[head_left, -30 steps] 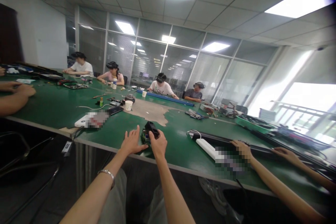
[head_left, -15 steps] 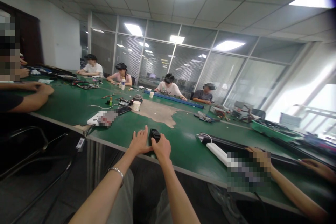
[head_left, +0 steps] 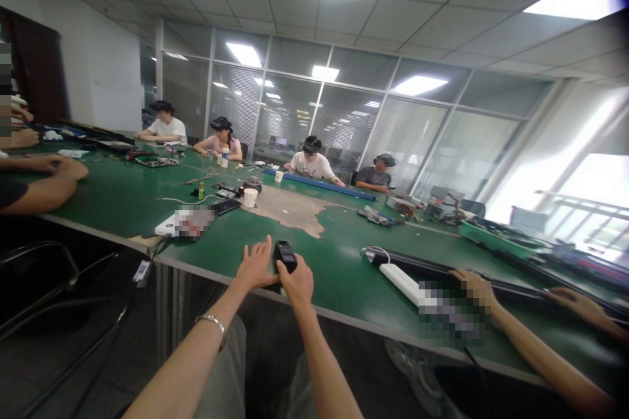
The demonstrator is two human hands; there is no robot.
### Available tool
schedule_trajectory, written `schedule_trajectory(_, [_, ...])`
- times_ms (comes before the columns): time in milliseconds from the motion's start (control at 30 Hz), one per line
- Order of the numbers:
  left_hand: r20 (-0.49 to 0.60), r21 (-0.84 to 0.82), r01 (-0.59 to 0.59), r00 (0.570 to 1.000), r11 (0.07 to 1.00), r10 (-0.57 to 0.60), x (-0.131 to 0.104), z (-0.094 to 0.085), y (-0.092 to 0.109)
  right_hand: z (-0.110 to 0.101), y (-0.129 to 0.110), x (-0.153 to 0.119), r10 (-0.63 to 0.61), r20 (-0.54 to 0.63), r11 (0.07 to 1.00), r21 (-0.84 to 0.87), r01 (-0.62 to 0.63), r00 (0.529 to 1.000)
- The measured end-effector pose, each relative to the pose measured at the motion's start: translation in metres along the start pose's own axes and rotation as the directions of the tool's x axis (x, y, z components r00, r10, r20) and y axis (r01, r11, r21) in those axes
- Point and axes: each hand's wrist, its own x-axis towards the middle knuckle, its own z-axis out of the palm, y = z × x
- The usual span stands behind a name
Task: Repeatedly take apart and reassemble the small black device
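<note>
Near the table's front edge, my right hand (head_left: 299, 280) is wrapped around a small black box-shaped device (head_left: 284, 254). The device's upper part, with a lighter panel on top, shows above my thumb; my hand covers its lower part. To the left of it, my left hand (head_left: 255, 267) is open, fingers spread and pointing away from me. Its thumb reaches toward the base of the device and my right hand; whether it touches the device I cannot tell. A silver bracelet (head_left: 212, 322) circles my left wrist.
The green table (head_left: 236, 239) carries a brown patch (head_left: 289, 209), a paper cup (head_left: 250, 197) and a white power strip (head_left: 164, 225). At right, another person's hand (head_left: 476, 289) rests by a long black bar, near a white strip (head_left: 399, 283). Several people sit around.
The view has shifted slightly, moving everything a little to the left. The black device now leans more, showing more of its top panel. My hands keep nearly the same pose.
</note>
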Motion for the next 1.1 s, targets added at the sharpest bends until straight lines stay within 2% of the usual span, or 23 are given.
schedule_trajectory(133, [-0.006,0.011,-0.028,1.0,1.0,0.028,0.002,0.003,-0.003,-0.005,-0.008,0.006,-0.007,-0.023,0.999,0.045,0.008,1.0])
schedule_trajectory(267, [-0.01,0.0,-0.031,0.999,1.0,0.031,0.003,0.005,-0.004,-0.018,-0.011,0.017,-0.025,-0.114,0.993,0.114,0.038,0.993])
schedule_trajectory(367, [-0.002,0.005,-0.031,1.0,1.0,0.031,0.004,0.006,-0.004,-0.028,0.001,0.025,0.009,-0.172,0.992,0.126,0.013,0.985])
schedule_trajectory(433, [0.0,0.01,-0.028,1.0,1.0,0.028,0.004,0.006,-0.004,-0.031,0.015,0.027,0.059,-0.178,0.996,0.077,-0.046,0.982])
schedule_trajectory(567, [-0.004,0.012,-0.035,0.999,0.999,0.035,0.006,0.006,-0.005,-0.029,0.043,0.025,0.106,-0.166,0.994,0.006,-0.106,0.981])
schedule_trajectory(667, [0.006,0.02,-0.045,0.999,0.999,0.045,0.006,0.006,-0.005,-0.023,0.053,0.02,0.118,-0.153,0.992,-0.015,-0.122,0.981])
schedule_trajectory(967, [0.0,0.042,-0.068,0.998,0.997,0.068,0.003,0.006,-0.005,-0.018,0.054,0.007,0.01,-0.204,0.991,-0.125,-0.036,0.979])
schedule_trajectory(1100, [-0.011,0.041,-0.067,0.998,0.997,0.067,0.003,0.006,-0.005,-0.02,0.055,0.006,0.004,-0.159,0.991,-0.132,-0.025,0.987])
